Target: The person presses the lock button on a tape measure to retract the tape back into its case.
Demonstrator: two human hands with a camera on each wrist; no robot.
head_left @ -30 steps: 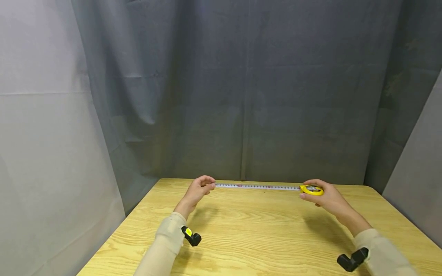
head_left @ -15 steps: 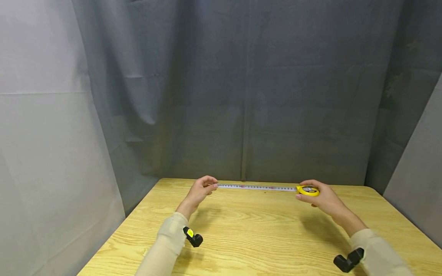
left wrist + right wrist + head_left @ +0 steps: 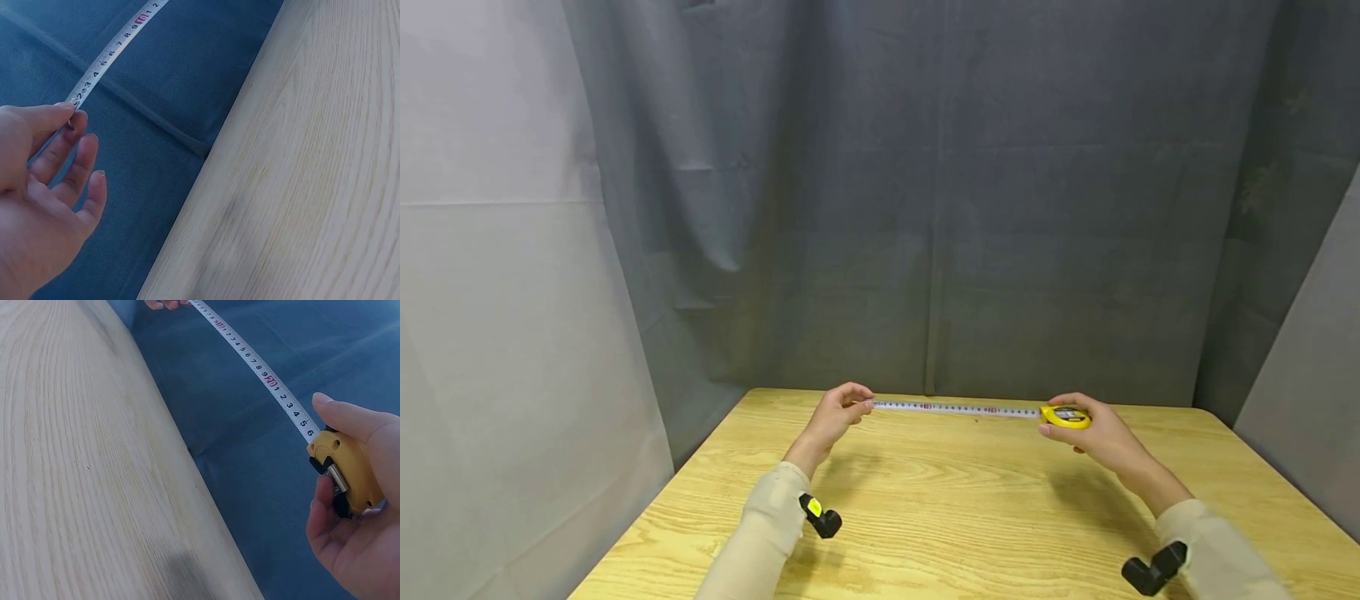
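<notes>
A: What is the right hand (image 3: 1093,437) doing?

B: It is gripping the yellow tape measure case (image 3: 1066,416), fingers and thumb curled round it, near the far edge of the tabletop (image 3: 925,500), toward the far right corner. In the right wrist view the thumb is lying along the top of the case (image 3: 347,472), close beside the slot where the blade is leaving, probably so that the blade can be steadied or checked.

A: And the left hand (image 3: 835,417)?

B: It is pinching the free end of the blade (image 3: 958,407) between thumb and forefinger, toward the far left corner. The left wrist view is showing the lowest numerals right at the fingertips (image 3: 74,112), while the other fingers are hanging loosely, holding nothing.

A: Why is the tape being held this way?

B: The two hands are standing well apart, so the blade is running straight and taut between them, parallel to the far edge and seemingly just above or beyond it. Holding both ends is likely keeping the printed scale flat and face up, as in the right wrist view (image 3: 262,372).

A: What else is appearing in the figure?

B: Grey-blue cloth (image 3: 925,208) is hanging behind the tabletop, and a black camera mount is sitting on each sleeve; the left one (image 3: 820,517) is carrying a yellow mark
</notes>
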